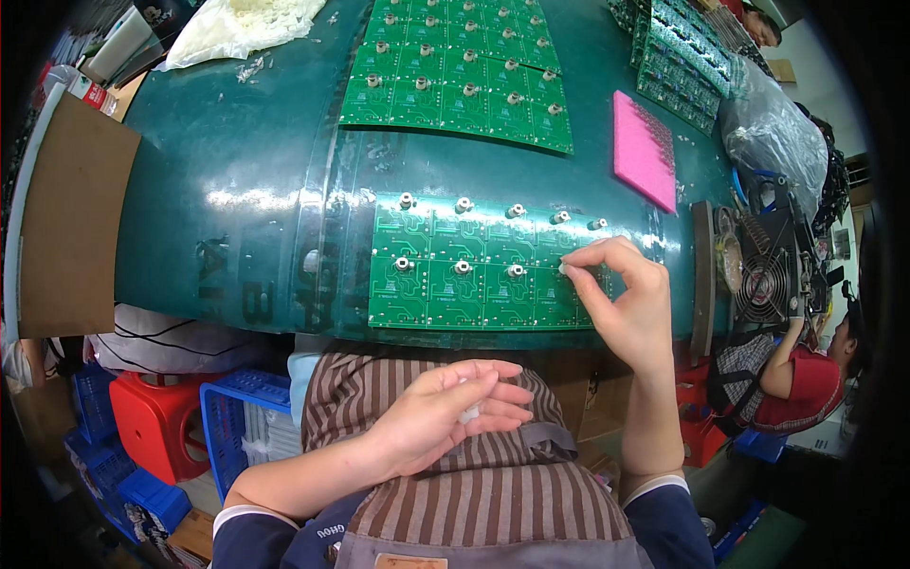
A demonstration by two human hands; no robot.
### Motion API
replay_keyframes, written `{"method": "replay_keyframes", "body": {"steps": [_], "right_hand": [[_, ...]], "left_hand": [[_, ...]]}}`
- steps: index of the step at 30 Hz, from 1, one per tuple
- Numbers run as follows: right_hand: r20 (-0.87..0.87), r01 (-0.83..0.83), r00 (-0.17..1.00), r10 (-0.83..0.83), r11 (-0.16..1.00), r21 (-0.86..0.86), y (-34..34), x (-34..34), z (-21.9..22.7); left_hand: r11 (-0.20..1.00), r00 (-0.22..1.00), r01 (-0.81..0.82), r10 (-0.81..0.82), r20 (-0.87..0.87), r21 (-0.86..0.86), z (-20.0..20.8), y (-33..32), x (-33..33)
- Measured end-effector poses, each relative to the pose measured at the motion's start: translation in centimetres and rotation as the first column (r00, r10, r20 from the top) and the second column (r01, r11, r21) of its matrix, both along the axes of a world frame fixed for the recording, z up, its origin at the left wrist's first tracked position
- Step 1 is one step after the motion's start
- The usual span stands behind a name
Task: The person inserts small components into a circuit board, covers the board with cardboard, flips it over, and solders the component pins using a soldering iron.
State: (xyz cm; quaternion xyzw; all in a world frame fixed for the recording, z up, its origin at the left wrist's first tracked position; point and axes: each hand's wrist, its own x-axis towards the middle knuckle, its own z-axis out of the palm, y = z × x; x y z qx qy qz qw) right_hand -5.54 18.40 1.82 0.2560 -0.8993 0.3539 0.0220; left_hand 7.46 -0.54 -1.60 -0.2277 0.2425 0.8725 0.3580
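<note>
A green circuit board panel (pixel 455 305) lies at the near edge of the work table, with two rows of small round metal components standing up on it. Over its right part, my right hand (pixel 627 302) pinches a small white piece (pixel 564 269) between thumb and forefinger, right at a spot in the near row. Its other fingers are curled in. My left hand (pixel 445 417) is held palm up above my lap, thumb folded across the fingers. A few small white pieces (pixel 469 414) show in its partly curled palm; how many is hidden.
Further back are more green panels (pixel 417 109) with metal components. A pink foam block (pixel 640 142) holding many thin pins lies right of them. A white bag (pixel 242 28) of small pale parts sits far left. Stacked boards (pixel 678 81) and a black fan unit (pixel 766 261) stand right.
</note>
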Motion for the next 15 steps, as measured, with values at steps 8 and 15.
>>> {"method": "replay_keyframes", "body": {"steps": [8, 15], "right_hand": [[-0.052, 0.008, 0.999, -0.011, 0.999, -0.046, 0.1, 0.7, -0.9], [-0.146, 0.014, 0.989, -0.026, 0.996, -0.088, 0.2, 1.3, -1.8]], "left_hand": [[0.995, 0.998, 0.066, -0.065, 0.014, -0.079, 0.4, -0.5, -0.2], [0.996, 0.998, 0.047, -0.05, -0.048, -0.072, -0.4, 0.0, 0.2]]}}
